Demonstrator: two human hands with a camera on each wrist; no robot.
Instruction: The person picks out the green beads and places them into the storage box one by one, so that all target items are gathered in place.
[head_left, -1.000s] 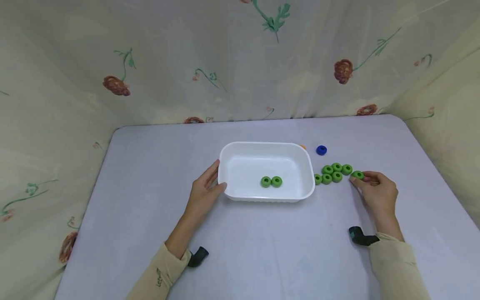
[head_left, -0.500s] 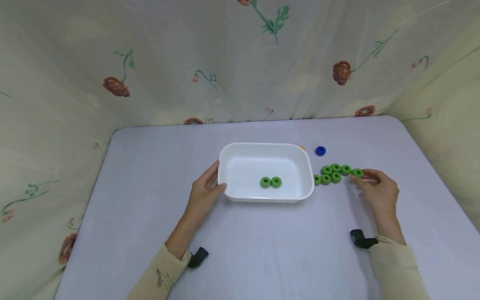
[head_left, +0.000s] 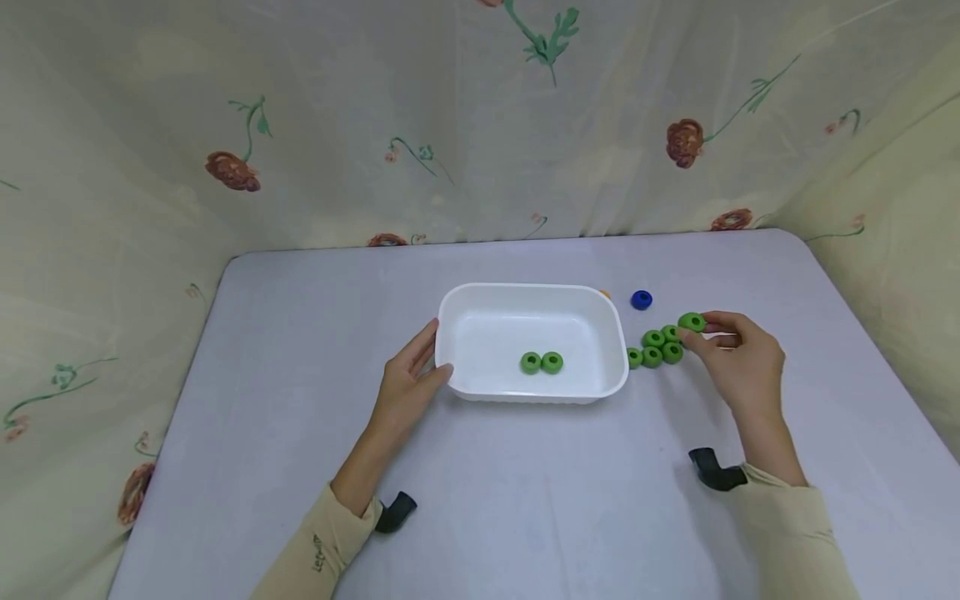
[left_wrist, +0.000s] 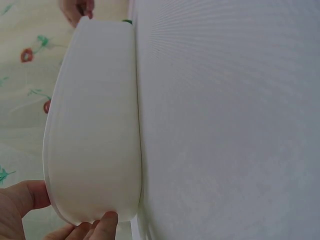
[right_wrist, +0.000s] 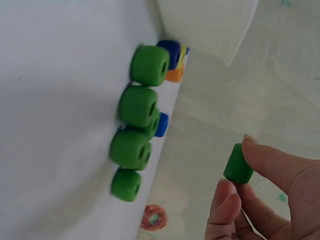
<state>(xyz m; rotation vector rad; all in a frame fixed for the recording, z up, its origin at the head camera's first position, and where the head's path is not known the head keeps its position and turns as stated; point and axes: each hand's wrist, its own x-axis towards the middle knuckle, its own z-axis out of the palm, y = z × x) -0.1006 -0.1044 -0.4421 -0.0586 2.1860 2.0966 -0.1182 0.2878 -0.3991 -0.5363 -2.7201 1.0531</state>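
My left hand point(head_left: 405, 392) grips the left end of a white plastic tray point(head_left: 480, 387), thumb at the rim and fingers against the outer wall, as the left wrist view shows. Two green beads point(head_left: 552, 362) with holes lie side by side in the tray. Above the table, my right hand point(head_left: 742, 358) pinches another green bead point(right_wrist: 239, 165) between thumb and fingertips. Below it several green beads point(head_left: 652, 357) lie in a cluster by the tray's right end; the right hand partly covers that cluster in the head view.
A blue bead point(head_left: 641, 300) lies behind the cluster. An orange bead point(right_wrist: 174, 75), a dark blue bead point(right_wrist: 170, 52) and a sliver of yellow point(right_wrist: 182, 56) show near the tray in the right wrist view. Flowered cloth point(head_left: 322, 167) hangs behind the pale-covered table point(head_left: 487, 500).
My right hand has lifted its green bead off the table and carried it up and to the left, over the cluster. The left hand and tray stay in place.
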